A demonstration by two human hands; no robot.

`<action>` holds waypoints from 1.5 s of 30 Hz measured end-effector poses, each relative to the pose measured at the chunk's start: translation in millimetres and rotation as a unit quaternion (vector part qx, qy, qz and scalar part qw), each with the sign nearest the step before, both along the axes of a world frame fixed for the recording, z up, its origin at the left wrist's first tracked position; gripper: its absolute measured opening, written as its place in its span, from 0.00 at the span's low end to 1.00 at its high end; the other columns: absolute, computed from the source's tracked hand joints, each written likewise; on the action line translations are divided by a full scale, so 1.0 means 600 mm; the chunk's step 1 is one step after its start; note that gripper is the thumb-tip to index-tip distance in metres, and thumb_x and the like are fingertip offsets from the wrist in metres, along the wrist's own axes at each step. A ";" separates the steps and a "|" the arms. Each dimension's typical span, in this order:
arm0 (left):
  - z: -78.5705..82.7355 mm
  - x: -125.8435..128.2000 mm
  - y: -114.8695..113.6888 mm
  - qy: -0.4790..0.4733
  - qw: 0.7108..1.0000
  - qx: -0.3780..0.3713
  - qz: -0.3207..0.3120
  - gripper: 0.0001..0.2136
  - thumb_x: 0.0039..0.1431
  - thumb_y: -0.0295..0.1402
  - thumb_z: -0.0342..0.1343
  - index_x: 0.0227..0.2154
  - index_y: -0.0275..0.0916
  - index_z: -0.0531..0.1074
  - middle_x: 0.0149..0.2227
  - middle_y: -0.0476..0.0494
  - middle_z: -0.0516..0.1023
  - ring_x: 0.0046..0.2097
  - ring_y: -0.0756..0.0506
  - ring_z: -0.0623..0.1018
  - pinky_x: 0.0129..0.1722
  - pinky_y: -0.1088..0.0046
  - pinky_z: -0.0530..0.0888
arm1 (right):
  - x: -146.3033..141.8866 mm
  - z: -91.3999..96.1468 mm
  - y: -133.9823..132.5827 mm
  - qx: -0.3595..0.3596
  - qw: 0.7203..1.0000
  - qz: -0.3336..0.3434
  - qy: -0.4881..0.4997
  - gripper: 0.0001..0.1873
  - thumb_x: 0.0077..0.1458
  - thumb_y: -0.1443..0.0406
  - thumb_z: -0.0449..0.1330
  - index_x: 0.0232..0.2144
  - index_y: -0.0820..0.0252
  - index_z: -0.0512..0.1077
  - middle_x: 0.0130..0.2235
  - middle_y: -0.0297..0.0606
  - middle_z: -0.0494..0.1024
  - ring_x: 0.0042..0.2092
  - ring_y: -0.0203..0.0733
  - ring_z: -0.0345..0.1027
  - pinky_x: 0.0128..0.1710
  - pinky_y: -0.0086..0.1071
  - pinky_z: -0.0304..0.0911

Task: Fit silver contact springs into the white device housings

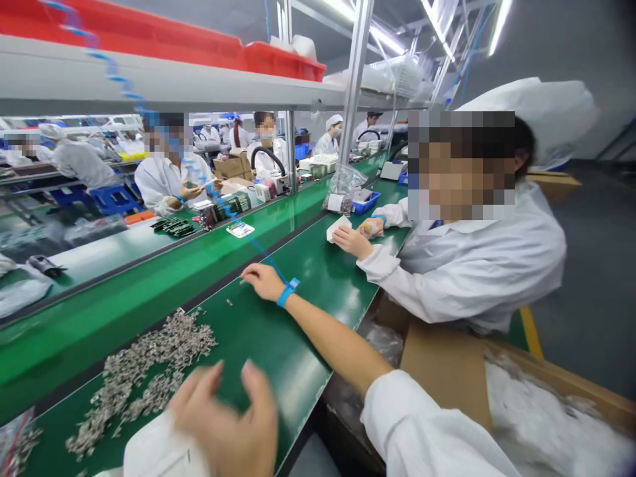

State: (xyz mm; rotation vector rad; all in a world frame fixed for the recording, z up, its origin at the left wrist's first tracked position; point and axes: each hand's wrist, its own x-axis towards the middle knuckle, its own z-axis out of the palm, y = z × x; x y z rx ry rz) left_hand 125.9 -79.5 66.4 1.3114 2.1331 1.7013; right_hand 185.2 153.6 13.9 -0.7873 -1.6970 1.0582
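My right hand (267, 283), with a blue wrist strap (288, 291), reaches out over the green work surface (293, 338). Its fingers are pinched together, and a small pale piece (242, 281) shows at the tips, too small to make out its kind. A loose small piece (229, 302) lies just below that hand. My left hand (231, 417) is blurred in the foreground, thumb and fingers apart with nothing between them. Beside it, to the left, spreads a pile of small silvery metal parts (154, 361).
A co-worker (477, 258) sits at right, holding a white piece (338, 228). Behind are a blue tray (365, 202) and a plastic bag (342, 189). A green conveyor belt (149, 291) runs alongside, carrying a white item (240, 229). A cardboard box (442, 371) stands below right.
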 end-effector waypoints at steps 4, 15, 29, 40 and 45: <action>-0.042 0.072 0.159 0.048 0.990 0.051 -0.119 0.16 0.60 0.34 0.52 0.51 0.39 0.70 0.50 0.34 0.70 0.52 0.36 0.73 0.52 0.49 0.73 | 0.067 0.011 0.021 -0.062 0.996 0.050 0.044 0.06 0.60 0.62 0.59 0.36 0.60 0.70 0.27 0.30 0.72 0.29 0.35 0.67 0.34 0.31 0.66; -0.114 0.036 0.243 -0.063 0.990 0.090 -0.092 0.15 0.64 0.41 0.51 0.46 0.38 0.73 0.43 0.39 0.76 0.39 0.45 0.77 0.43 0.66 0.75 | 0.101 0.010 0.025 -0.168 0.940 0.280 0.098 0.21 0.44 0.59 0.75 0.34 0.62 0.71 0.32 0.33 0.75 0.29 0.30 0.67 0.31 0.25 0.65; -0.112 0.027 0.254 -0.397 0.891 0.189 -0.112 0.11 0.55 0.37 0.61 0.37 0.36 0.75 0.34 0.45 0.79 0.32 0.51 0.78 0.35 0.75 0.76 | 0.085 0.017 -0.004 -0.070 0.973 0.203 0.085 0.12 0.49 0.60 0.73 0.35 0.60 0.80 0.44 0.39 0.75 0.35 0.34 0.71 0.40 0.33 0.71; -0.104 0.026 0.252 -0.458 0.858 0.191 -0.133 0.12 0.53 0.38 0.63 0.36 0.35 0.74 0.32 0.45 0.79 0.31 0.51 0.77 0.34 0.74 0.74 | 0.076 0.029 -0.013 -0.002 0.996 0.061 0.066 0.14 0.48 0.54 0.71 0.30 0.58 0.78 0.40 0.39 0.77 0.33 0.38 0.73 0.38 0.36 0.72; -0.108 0.025 0.254 -0.420 0.876 0.190 -0.142 0.09 0.54 0.36 0.62 0.34 0.36 0.74 0.32 0.46 0.78 0.30 0.52 0.76 0.33 0.75 0.73 | 0.080 0.037 -0.016 0.053 0.997 0.042 0.020 0.08 0.50 0.59 0.68 0.30 0.57 0.79 0.37 0.38 0.79 0.36 0.41 0.74 0.40 0.37 0.72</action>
